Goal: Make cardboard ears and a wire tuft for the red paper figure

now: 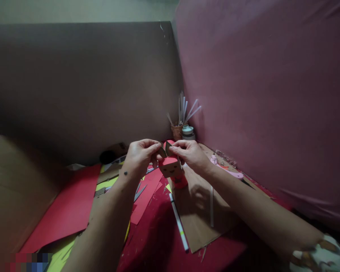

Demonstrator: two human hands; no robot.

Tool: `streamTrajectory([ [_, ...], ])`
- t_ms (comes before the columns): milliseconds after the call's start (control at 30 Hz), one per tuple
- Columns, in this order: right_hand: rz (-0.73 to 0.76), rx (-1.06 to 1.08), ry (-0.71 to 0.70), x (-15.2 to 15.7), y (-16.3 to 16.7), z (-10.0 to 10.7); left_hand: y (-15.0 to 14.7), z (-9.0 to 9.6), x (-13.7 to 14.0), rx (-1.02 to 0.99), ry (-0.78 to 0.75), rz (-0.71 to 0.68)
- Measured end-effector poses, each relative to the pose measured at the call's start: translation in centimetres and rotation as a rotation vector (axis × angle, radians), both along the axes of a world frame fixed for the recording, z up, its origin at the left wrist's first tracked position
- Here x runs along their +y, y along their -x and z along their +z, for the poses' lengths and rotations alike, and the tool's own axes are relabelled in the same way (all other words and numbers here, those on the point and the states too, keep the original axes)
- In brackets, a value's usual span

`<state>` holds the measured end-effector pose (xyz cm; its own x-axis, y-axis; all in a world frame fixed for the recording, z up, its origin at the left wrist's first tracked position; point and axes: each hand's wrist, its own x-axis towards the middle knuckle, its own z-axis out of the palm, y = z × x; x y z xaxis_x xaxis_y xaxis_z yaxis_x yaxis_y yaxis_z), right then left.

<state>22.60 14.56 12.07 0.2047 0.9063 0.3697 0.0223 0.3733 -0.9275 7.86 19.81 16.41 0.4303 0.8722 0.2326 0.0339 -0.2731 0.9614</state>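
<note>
A small cardboard figure [170, 169] stands in front of me, with a box-shaped brown head, a drawn face, a red top and a red body [180, 180]. Two dark, pointed cardboard pieces rise from the top of its head, like ears. My left hand [143, 153] pinches the left piece [163, 152] between thumb and fingers. With the thumb and forefinger closed, my right hand [188, 153] grips the right piece [167, 147]. The fingertips partly hide both pieces. Just behind the head, a red rounded thing [168, 144] shows.
Brown cardboard [199, 226] lies under the figure on a red surface, beside a white marker [179, 223] and a white stick [212, 207]. Scissors [140, 192] and red paper [70, 204] lie left. A pot of white sticks [176, 132], a lidded jar [188, 131] and a pink tool [233, 174] are farther off.
</note>
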Motion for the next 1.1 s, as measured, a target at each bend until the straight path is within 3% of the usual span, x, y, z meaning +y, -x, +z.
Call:
streamTrajectory([
  [600, -0.062, -0.101, 0.025, 0.0, 0.3, 0.8, -0.5, -0.3, -1.0, -0.019, -0.036, 0.057],
  [1100, -0.075, -0.073, 0.08, 0.0, 0.4, 1.0, -0.4, -0.5, -0.7, 0.12, -0.157, 0.08],
])
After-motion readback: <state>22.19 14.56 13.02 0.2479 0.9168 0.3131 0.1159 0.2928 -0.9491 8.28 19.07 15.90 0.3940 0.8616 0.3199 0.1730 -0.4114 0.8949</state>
